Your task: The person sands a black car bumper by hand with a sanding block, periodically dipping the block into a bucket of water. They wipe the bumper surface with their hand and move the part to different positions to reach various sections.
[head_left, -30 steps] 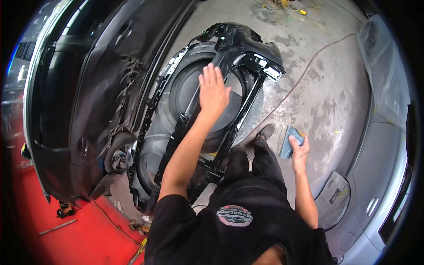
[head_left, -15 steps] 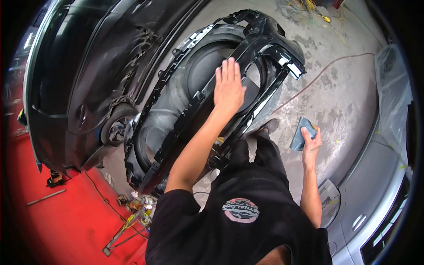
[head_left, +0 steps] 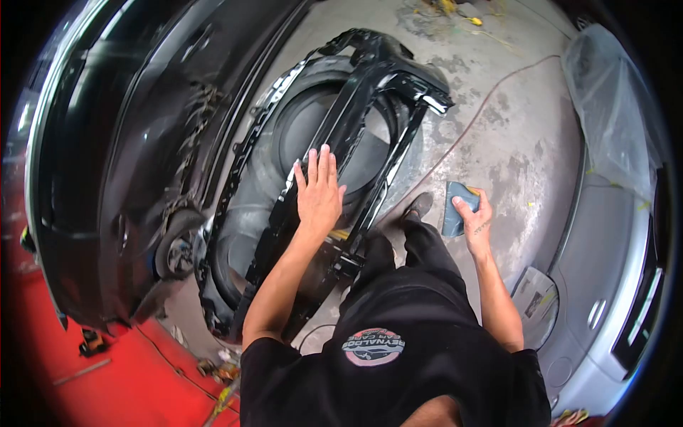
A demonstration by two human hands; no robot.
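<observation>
A long black bumper part (head_left: pixel 359 78) lies across round dark tyres or drums on the floor. My left hand (head_left: pixel 319 199) rests flat on its central bar, palm down, with the fingers spread and nothing held. Out to the right, my right hand (head_left: pixel 476 218) grips a grey-blue sanding sheet (head_left: pixel 455 203) between thumb and fingers, away from the bumper part. A bit of yellow shows behind the sheet, under the fingers.
A dark car (head_left: pixel 107 164) with a scuffed side stands at the left. At the right is a silver car (head_left: pixel 605 249) partly under clear plastic (head_left: pixel 612 107). A thin hose (head_left: pixel 473 121) crosses the concrete. Red flooring (head_left: pixel 135 377) lies at the lower left.
My left hand has moved down along the bumper part toward my body, and its fingers have spread. My right hand still holds the sheet out at the side. The view has shifted.
</observation>
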